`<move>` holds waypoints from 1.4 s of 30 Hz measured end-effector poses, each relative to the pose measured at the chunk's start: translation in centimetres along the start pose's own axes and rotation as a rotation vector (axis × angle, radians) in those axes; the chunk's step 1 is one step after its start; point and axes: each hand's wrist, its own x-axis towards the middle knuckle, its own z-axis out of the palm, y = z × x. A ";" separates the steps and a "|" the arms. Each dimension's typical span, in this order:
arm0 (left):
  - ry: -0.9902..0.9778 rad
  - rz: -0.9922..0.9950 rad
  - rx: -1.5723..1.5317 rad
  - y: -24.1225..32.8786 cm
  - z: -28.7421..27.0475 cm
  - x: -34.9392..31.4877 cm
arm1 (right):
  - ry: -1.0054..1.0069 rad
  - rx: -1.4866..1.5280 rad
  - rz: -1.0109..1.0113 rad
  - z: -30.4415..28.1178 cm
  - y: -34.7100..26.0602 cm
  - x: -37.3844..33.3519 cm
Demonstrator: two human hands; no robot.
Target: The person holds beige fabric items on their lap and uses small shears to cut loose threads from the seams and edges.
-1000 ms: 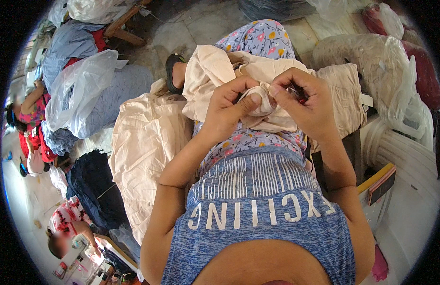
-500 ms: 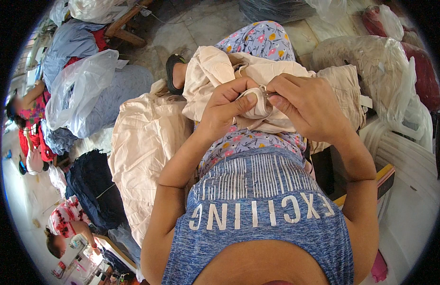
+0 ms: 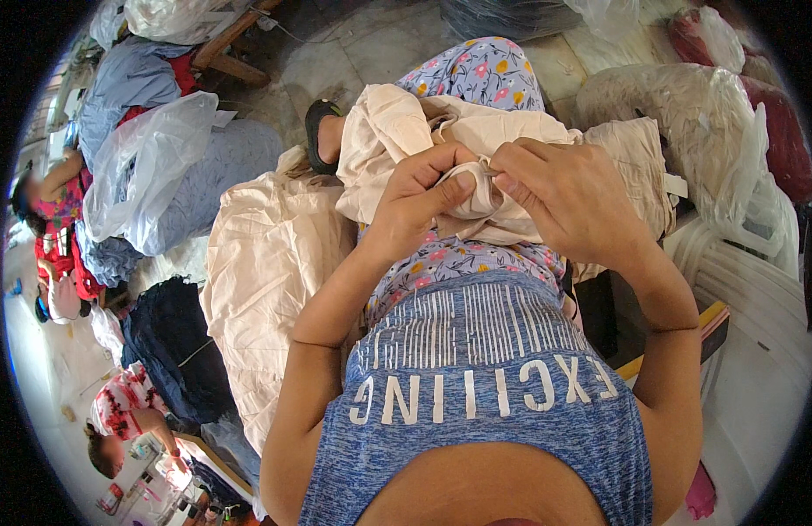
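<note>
A cream cloth garment (image 3: 381, 123) lies bunched across my lap, over floral trousers (image 3: 480, 74). My left hand (image 3: 416, 195) is closed on a folded edge of it, the thumb pressing on top. Just to the right, my right hand (image 3: 577, 197) pinches at the same fold, its fingertips close to my left fingers. Something small and thin seems to sit between the right fingertips; it is too small to name.
More cream garments (image 3: 270, 254) are heaped at my left, beside a dark blue cloth pile (image 3: 178, 342). Plastic-wrapped bundles (image 3: 660, 110) stand at the right, near a white plastic chair (image 3: 748, 289). Two people work at the left, one in a red-and-white top (image 3: 130, 399).
My right hand has shifted very slightly at the fold, its fingertips drawing nearer my left hand. The left hand keeps its hold on the cream garment.
</note>
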 end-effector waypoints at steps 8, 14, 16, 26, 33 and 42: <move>0.014 0.011 0.059 0.1 0.4 0.1 | -0.019 -0.018 -0.019 -0.4 0.1 0.0; 0.019 -0.001 0.125 0.2 0.5 0.0 | -0.042 -0.042 -0.043 -0.5 0.3 0.0; 0.017 -0.003 0.128 0.1 0.5 -0.1 | -0.047 -0.026 -0.049 -0.5 0.3 -0.1; 0.020 -0.005 0.046 -0.1 0.7 0.2 | 0.043 0.030 -0.049 0.8 1.2 -0.4; 0.019 0.006 0.023 0.2 0.5 0.2 | 0.026 0.020 -0.037 -0.2 0.6 -0.1; 0.014 0.027 0.135 0.5 0.6 0.0 | 0.017 -0.019 -0.021 -0.3 0.3 -0.2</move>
